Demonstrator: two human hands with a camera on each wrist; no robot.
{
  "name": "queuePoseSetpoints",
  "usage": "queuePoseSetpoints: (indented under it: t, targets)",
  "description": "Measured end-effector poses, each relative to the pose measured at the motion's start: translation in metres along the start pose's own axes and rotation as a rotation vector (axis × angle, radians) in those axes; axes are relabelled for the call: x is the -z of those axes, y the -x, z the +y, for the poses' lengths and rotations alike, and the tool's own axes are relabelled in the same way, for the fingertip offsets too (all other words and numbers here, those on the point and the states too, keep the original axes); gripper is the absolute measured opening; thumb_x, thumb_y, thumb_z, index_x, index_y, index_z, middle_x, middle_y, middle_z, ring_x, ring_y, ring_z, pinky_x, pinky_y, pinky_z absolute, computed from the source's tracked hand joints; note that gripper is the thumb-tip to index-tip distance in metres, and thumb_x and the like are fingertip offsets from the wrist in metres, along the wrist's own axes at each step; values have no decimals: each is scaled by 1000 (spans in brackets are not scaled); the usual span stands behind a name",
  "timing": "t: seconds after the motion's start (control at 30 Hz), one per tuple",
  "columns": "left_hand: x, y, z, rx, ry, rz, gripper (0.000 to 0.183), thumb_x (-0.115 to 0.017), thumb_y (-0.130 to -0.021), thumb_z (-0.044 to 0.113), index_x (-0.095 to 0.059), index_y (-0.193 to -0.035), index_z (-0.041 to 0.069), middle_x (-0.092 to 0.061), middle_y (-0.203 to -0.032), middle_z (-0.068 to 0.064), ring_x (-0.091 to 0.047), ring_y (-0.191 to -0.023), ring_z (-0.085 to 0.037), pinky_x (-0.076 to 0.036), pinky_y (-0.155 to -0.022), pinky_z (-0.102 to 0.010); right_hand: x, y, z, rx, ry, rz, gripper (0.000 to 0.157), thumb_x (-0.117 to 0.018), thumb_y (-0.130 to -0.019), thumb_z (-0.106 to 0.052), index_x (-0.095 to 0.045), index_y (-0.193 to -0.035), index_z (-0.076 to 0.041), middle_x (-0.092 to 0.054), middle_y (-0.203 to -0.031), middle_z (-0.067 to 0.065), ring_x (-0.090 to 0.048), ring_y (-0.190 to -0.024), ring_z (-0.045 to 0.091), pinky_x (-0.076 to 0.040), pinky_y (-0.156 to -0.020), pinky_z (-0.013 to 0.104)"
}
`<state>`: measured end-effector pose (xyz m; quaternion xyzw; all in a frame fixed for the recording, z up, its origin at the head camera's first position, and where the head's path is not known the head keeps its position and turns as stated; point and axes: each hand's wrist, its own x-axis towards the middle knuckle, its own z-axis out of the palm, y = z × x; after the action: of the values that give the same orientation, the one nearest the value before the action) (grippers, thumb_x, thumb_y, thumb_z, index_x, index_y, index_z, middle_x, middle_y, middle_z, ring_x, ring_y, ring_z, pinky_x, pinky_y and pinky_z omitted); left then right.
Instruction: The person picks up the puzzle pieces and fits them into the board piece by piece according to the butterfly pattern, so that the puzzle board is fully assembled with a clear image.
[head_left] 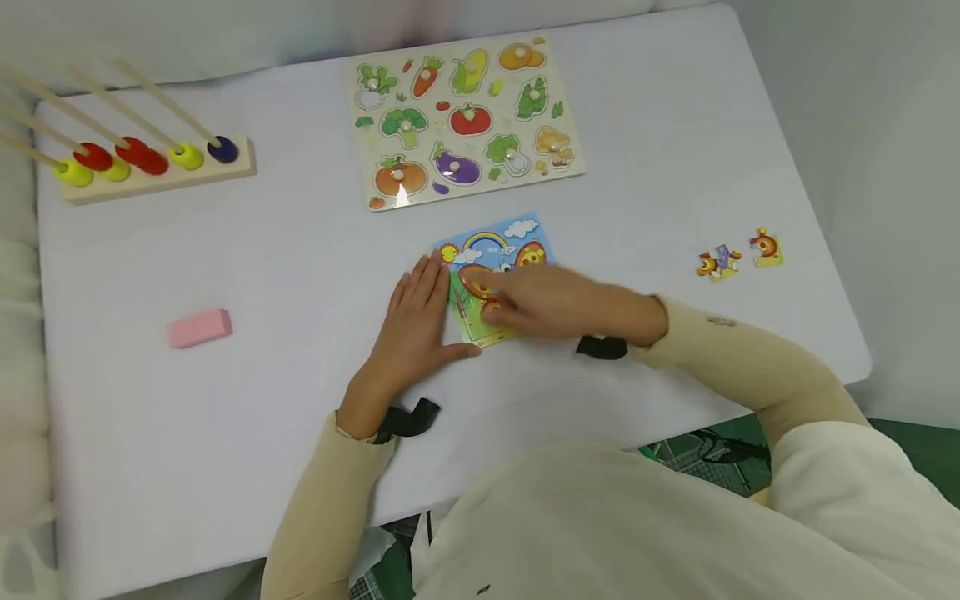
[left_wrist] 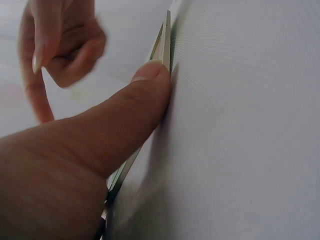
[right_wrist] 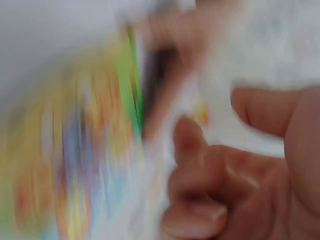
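Note:
A small butterfly jigsaw puzzle (head_left: pixel 522 227), with a rainbow and sun in its picture, lies on the white table. My left hand (head_left: pixel 417 321) rests flat along its left side, fingers at the left edge and thumb at the front edge. In the left wrist view that thumb (left_wrist: pixel 120 107) presses against the thin side of the puzzle board (left_wrist: pixel 167 35). Over the picture, my right hand (head_left: pixel 558 302) points its index finger at the left wing, its other fingers bent. Nothing shows in its grasp. The right wrist view is blurred, with the puzzle (right_wrist: pixel 75 150) at left.
Two loose bear-picture pieces (head_left: pixel 718 262) (head_left: pixel 767 247) lie at the right. Behind the puzzle is a vegetable knob-puzzle board (head_left: pixel 480 150). A wooden bead rack (head_left: pixel 240 158) with tall pegs stands back left, and a pink block (head_left: pixel 199 328) lies at the left.

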<state>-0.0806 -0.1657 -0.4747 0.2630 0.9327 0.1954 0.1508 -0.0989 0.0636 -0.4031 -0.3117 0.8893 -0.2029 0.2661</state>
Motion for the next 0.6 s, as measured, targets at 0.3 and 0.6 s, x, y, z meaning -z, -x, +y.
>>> queuePoseSetpoints:
  t: [0.3,0.6]
  targets:
    - [4,19,-5,65,5,-7,123,-76,-69,63,-12,-153,1,-2,-163,-11,1,-151,-28,-7,-121,-47,60,93,129,-451,33,2,46,-59,-94,-33,-56,-125,1,-62,-113,23,-58,-99,35,-47,-82,49]
    - [3,4,4,42,-18,-41,122,-73,-70,65,-12,-153,0,1,-163,-11,5,-151,-26,-4,-122,-45,26,176,191,-841,-157,2,84,-58,-90,-52,-30,-136,11,-40,-129,39,-40,-113,54,-37,-86,67]
